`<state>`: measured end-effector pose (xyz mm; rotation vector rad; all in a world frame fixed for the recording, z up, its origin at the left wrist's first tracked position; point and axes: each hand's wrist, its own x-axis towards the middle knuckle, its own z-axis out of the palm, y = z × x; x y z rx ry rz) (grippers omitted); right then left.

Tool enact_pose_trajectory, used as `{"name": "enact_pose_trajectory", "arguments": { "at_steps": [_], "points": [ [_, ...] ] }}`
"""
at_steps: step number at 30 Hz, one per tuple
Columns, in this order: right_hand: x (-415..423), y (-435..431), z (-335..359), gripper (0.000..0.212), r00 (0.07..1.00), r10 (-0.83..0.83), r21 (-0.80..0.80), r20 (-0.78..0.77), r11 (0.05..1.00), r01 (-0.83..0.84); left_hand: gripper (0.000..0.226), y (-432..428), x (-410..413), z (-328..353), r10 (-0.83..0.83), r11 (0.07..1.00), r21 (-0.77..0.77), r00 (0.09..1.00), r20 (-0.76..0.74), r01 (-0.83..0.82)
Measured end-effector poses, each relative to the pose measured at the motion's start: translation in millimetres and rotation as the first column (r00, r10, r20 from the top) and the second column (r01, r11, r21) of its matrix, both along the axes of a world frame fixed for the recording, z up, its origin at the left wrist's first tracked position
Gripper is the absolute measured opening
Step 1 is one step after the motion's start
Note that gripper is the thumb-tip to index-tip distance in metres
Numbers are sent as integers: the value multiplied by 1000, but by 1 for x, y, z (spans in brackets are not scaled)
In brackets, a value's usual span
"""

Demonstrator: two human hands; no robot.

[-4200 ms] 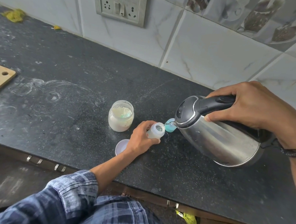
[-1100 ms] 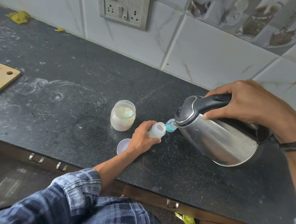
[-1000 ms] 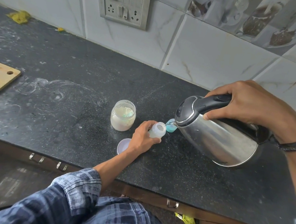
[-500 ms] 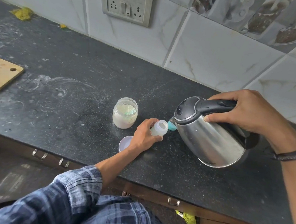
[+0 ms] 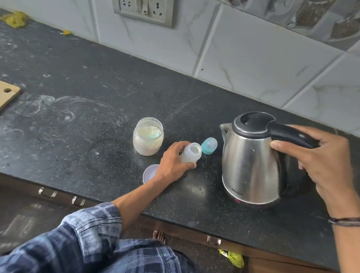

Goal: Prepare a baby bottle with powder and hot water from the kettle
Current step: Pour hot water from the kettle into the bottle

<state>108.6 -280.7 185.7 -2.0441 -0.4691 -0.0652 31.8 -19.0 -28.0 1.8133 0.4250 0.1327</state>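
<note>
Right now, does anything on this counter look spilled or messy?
Yes: whitish smears and rings mark the dark counter left of the powder jar, and yellow scraps lie against the wall tiles at far left.

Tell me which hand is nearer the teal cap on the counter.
Left. The left hand grips the bottle just beside the teal cap; the right hand holds the kettle by its handle, with the kettle body between it and the cap.

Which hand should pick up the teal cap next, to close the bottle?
Probably right. The left hand grips the bottle, steadying it. The right hand holds only the kettle, which stands upright on the counter, and the teal cap lies beside it.
</note>
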Motion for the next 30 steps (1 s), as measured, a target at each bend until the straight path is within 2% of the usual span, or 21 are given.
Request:
{"name": "enact_pose_trajectory", "arguments": {
  "at_steps": [6,14,19,30],
  "points": [
    [-14,-16,-27,43,963,-267,182,35,949,257,61,2,1,0,-5,1000,19,1000,-6,5],
    [-34,-13,-59,39,877,-478,334,45,835,438,57,2,1,0,-7,1000,12,1000,-8,7],
    [-40,-10,-77,37,831,-553,377,55,782,496,56,2,1,-1,-10,1000,14,1000,0,10],
    [-40,-12,-108,43,794,-607,477,21,704,526,58,2,1,1,-7,1000,2,1000,7,7]
  ]
}}
